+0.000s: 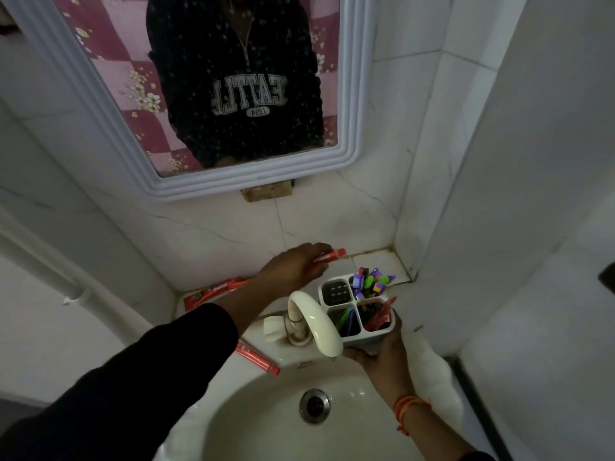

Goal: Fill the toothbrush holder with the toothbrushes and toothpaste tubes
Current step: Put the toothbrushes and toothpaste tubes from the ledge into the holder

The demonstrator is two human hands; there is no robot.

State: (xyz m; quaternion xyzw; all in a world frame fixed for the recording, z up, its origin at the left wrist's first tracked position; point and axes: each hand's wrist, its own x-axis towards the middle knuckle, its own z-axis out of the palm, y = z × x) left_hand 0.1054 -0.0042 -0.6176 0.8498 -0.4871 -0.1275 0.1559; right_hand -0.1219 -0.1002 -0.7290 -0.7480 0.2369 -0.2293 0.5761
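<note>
The white four-compartment toothbrush holder (336, 281) is gripped from below by my right hand (382, 351) at the back right of the sink. Several toothbrushes with purple and green caps (372, 282) stand in its far right compartment. Green and blue brushes (346, 319) fill the near left one, and a red tube (379, 319) sits in the near right one. The far left compartment looks empty. My left hand (296, 266) is closed on a red toothpaste tube (332, 255) above the ledge, just left of the holder.
A red toothpaste box (213, 292) lies on the ledge at the wall. Another red tube (258, 357) rests on the sink rim, left of the white faucet (316, 322). The basin with its drain (314, 405) is below. A framed mirror (109, 104) hangs above.
</note>
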